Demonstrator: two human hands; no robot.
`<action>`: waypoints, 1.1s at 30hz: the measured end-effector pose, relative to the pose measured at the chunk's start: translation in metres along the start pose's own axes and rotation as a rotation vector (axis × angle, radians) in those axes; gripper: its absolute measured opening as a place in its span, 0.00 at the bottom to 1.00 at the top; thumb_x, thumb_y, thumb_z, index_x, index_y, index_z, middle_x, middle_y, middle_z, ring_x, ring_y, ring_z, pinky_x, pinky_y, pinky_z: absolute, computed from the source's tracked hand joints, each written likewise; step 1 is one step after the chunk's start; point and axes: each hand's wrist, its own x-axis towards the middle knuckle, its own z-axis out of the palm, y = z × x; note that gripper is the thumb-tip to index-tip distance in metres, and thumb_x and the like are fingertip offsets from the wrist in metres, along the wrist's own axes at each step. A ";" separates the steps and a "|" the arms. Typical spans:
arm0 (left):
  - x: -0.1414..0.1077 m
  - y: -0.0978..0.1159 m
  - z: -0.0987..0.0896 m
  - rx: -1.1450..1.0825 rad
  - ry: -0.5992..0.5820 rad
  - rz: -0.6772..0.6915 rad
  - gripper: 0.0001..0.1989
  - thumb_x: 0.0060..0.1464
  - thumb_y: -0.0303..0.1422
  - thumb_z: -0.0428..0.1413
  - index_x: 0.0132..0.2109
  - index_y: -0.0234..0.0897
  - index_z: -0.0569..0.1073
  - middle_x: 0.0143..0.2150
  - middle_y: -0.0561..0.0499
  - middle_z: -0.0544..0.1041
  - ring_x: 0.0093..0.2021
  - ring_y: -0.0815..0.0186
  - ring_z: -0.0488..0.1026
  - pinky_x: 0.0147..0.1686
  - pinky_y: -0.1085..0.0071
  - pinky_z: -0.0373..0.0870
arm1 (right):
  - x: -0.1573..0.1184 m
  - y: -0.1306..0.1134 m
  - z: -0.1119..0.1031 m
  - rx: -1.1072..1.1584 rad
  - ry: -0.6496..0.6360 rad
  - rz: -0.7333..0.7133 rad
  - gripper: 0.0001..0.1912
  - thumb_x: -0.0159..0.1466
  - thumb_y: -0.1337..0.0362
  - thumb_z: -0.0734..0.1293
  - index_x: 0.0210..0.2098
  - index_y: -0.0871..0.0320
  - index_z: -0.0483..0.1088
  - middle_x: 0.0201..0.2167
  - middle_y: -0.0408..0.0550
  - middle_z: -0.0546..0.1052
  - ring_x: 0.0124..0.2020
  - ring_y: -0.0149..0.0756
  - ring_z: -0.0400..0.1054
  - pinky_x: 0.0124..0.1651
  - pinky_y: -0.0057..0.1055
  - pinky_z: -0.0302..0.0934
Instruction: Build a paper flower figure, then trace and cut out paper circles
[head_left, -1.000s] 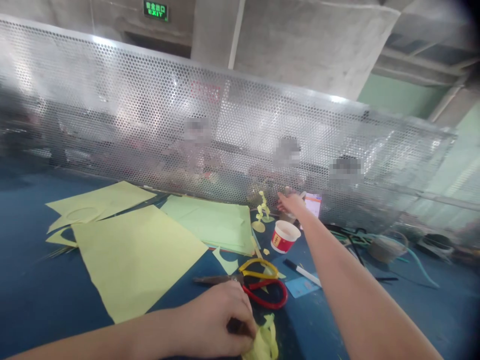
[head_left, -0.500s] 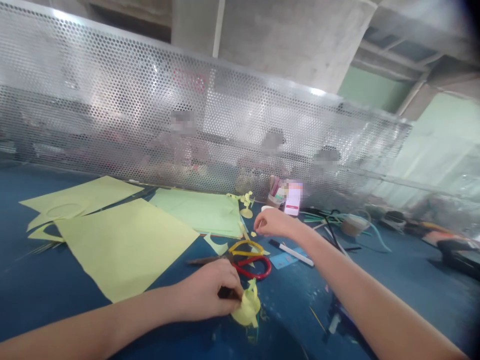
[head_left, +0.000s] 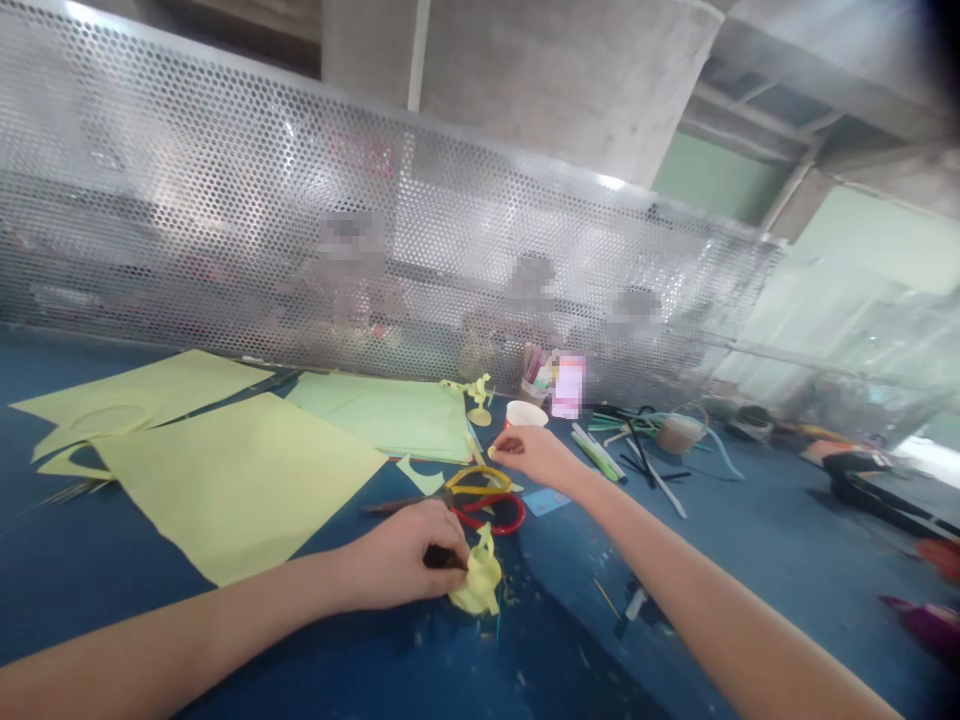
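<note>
The left hand [head_left: 394,562] has its grip pinched on the yellow paper shape [head_left: 484,578], low on the near tabletop [head_left: 420,660]. The right hand [head_left: 538,462] dips by the white cup [head_left: 526,413], its fingers at a tiny yellow bit [head_left: 493,452]; I can't tell if they pinch it. This looks like the picking-up part, and lifting the bit would need a small, soft squeeze.

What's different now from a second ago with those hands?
The right hand has pulled back from behind the paper cup to in front of it, its fingertips now at a small yellow scrap; I can't tell if they grip it. The left hand still pinches the yellow paper shape, and the scissors lie where they were.
</note>
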 end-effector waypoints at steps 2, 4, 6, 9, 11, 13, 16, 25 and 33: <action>-0.001 0.000 0.001 0.004 0.001 -0.012 0.01 0.48 0.28 0.57 0.31 0.36 0.73 0.31 0.52 0.74 0.36 0.67 0.70 0.39 0.72 0.66 | -0.018 -0.006 -0.005 0.168 -0.020 0.003 0.09 0.59 0.65 0.66 0.38 0.63 0.71 0.32 0.50 0.78 0.36 0.35 0.73 0.42 0.34 0.66; -0.001 0.000 0.001 0.007 0.002 -0.014 0.02 0.48 0.28 0.57 0.32 0.36 0.74 0.32 0.51 0.74 0.37 0.67 0.70 0.40 0.72 0.66 | -0.040 -0.011 -0.007 0.321 -0.043 -0.004 0.12 0.59 0.62 0.65 0.41 0.61 0.70 0.36 0.50 0.78 0.39 0.34 0.73 0.44 0.32 0.66; -0.001 0.000 0.002 0.013 0.005 -0.011 0.02 0.47 0.26 0.57 0.32 0.36 0.74 0.33 0.51 0.74 0.37 0.66 0.70 0.41 0.71 0.66 | -0.063 -0.015 -0.006 0.450 -0.049 -0.004 0.15 0.58 0.60 0.66 0.43 0.60 0.70 0.39 0.50 0.77 0.41 0.33 0.72 0.46 0.32 0.65; 0.001 0.000 0.005 0.024 0.009 0.002 0.02 0.47 0.25 0.56 0.30 0.36 0.73 0.33 0.51 0.75 0.38 0.66 0.70 0.41 0.71 0.65 | -0.093 -0.017 -0.001 0.807 -0.043 0.076 0.16 0.54 0.60 0.70 0.42 0.58 0.72 0.40 0.48 0.77 0.39 0.30 0.71 0.46 0.28 0.64; 0.002 0.000 0.008 0.037 0.014 0.001 0.03 0.48 0.25 0.55 0.30 0.36 0.72 0.32 0.51 0.74 0.38 0.66 0.70 0.41 0.71 0.65 | -0.108 -0.016 0.005 0.992 -0.047 0.141 0.16 0.52 0.62 0.72 0.40 0.56 0.73 0.37 0.46 0.77 0.37 0.27 0.70 0.44 0.24 0.63; 0.003 0.000 0.010 0.058 0.019 -0.012 0.02 0.49 0.26 0.55 0.30 0.36 0.72 0.33 0.51 0.74 0.38 0.66 0.70 0.41 0.71 0.65 | -0.119 -0.014 0.012 1.076 -0.052 0.173 0.16 0.53 0.62 0.72 0.41 0.55 0.73 0.36 0.45 0.77 0.36 0.25 0.70 0.43 0.22 0.63; 0.002 -0.002 0.014 0.086 0.032 -0.028 0.02 0.50 0.29 0.56 0.31 0.36 0.72 0.35 0.50 0.74 0.39 0.66 0.70 0.42 0.71 0.64 | -0.130 -0.010 0.024 1.141 -0.050 0.196 0.15 0.54 0.62 0.71 0.42 0.54 0.73 0.36 0.45 0.76 0.35 0.25 0.70 0.42 0.21 0.63; 0.005 -0.008 0.021 0.110 0.031 0.005 0.03 0.51 0.30 0.56 0.33 0.38 0.74 0.35 0.51 0.75 0.39 0.67 0.71 0.42 0.71 0.65 | -0.136 0.000 0.044 1.017 -0.078 0.148 0.13 0.53 0.59 0.71 0.38 0.54 0.72 0.33 0.43 0.74 0.37 0.31 0.69 0.45 0.28 0.62; 0.007 -0.006 0.022 0.125 0.063 -0.095 0.10 0.55 0.31 0.51 0.42 0.41 0.74 0.40 0.51 0.77 0.41 0.66 0.72 0.43 0.69 0.67 | -0.136 0.002 0.037 0.784 0.064 0.063 0.13 0.53 0.58 0.69 0.38 0.53 0.71 0.31 0.43 0.74 0.35 0.32 0.68 0.41 0.30 0.62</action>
